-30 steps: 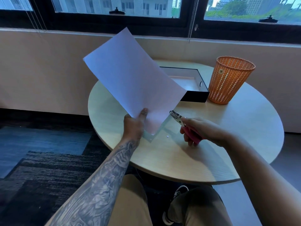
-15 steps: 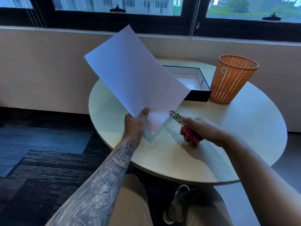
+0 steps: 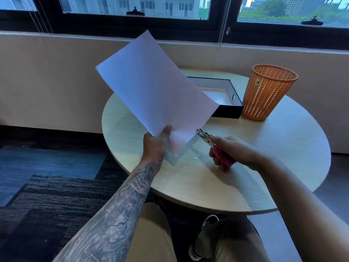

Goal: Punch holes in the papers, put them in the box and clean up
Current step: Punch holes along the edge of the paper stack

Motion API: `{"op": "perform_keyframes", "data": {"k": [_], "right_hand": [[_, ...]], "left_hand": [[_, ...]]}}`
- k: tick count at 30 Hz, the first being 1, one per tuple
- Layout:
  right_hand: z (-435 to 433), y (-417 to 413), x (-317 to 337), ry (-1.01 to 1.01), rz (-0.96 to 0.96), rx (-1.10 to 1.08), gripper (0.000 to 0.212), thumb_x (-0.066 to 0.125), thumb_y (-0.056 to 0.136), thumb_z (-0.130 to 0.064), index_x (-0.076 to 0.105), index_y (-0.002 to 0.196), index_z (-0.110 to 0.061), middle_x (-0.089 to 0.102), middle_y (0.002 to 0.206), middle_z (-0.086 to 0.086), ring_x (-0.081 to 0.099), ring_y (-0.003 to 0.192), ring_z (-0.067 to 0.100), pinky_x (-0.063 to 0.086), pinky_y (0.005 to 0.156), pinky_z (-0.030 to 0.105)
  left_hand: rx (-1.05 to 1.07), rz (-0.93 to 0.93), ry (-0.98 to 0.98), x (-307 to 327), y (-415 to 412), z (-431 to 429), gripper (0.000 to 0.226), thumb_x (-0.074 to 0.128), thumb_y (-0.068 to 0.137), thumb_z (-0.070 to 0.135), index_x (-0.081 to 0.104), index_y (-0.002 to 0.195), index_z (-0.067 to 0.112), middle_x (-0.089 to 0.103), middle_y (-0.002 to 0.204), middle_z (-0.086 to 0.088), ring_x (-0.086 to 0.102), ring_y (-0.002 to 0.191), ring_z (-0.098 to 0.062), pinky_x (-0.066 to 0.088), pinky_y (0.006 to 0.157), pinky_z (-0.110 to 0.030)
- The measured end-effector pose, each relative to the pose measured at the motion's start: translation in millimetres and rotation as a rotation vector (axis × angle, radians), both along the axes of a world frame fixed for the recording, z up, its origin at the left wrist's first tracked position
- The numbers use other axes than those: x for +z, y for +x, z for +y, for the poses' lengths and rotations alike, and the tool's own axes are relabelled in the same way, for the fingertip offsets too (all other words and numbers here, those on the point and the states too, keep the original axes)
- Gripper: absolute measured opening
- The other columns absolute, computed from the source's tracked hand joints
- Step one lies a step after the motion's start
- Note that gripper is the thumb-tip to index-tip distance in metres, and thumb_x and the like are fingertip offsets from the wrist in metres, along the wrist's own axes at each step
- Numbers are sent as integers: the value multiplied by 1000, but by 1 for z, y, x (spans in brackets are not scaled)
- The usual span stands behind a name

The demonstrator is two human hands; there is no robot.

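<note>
The left hand [image 3: 154, 143] pinches the paper sheet [image 3: 153, 91] above the table's [image 3: 283, 157] near edge, while the right hand [image 3: 232, 152] is closed around the hole punch [image 3: 204, 138].

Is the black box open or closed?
Open. The black box has no lid on, and you can see its white inside, partly hidden behind the paper.

Daylight enters from the windows [image 3: 136, 8] at the top, bright and slightly washed out, while the room below stays dim with a bluish cast. The raised paper [image 3: 154, 91] throws a soft shadow onto the bench [image 3: 283, 148] (its wood grain stays sharp). Wide-angle distortion bends the edges.
</note>
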State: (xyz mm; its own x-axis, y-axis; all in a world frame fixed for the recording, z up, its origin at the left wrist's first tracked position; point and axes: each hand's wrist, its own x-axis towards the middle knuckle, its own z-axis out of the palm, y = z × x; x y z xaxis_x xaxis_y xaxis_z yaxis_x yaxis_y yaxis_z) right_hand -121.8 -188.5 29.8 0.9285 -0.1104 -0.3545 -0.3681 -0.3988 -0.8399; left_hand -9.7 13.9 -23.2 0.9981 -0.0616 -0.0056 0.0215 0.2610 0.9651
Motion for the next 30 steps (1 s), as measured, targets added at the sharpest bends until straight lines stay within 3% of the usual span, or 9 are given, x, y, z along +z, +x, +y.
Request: {"op": "perform_keyframes", "data": {"k": [4, 9, 14, 24, 30], "right_hand": [[1, 2, 0, -10, -10, -4, 64, 40, 102, -55, 65, 93, 2, 66, 75, 19, 61, 62, 33, 53, 55, 36], [0, 3, 1, -13, -14, -7, 63, 39, 103, -55, 64, 91, 1, 64, 73, 19, 59, 61, 32, 51, 51, 34], [0, 4, 0, -15, -5, 8, 64, 38, 102, -57, 64, 89, -1, 65, 71, 17, 60, 57, 29, 51, 51, 33], [-1, 8, -3, -14, 0, 11, 65, 38, 101, -60, 63, 86, -2, 63, 66, 14, 58, 52, 26, 49, 47, 30], [-5, 11, -2, -29, 54, 26, 66, 37, 102, -60, 64, 86, -2, 62, 68, 15, 56, 51, 26, 47, 47, 29]], "left_hand": [[-6, 15, -8, -2, 2, 1, 16, 81, 81, 22, 72, 91, 12, 77, 86, 6, 72, 82, -16, 58, 83, -41], [-2, 23, -19, -2, 1, 1, 12, 80, 82, 19, 70, 87, 14, 76, 81, 9, 71, 78, -11, 58, 78, -33], [-16, 19, -17, -1, 1, 1, 13, 79, 82, 19, 72, 90, 12, 77, 86, 5, 72, 82, -16, 57, 82, -38], [-11, 9, -27, 4, -3, 0, 7, 77, 84, 15, 71, 88, 15, 76, 80, 11, 71, 75, -8, 55, 68, -24], [15, 4, 24, 8, -9, 0, 6, 76, 86, 17, 71, 81, 17, 75, 74, 10, 70, 69, -11, 55, 65, -30]]}}
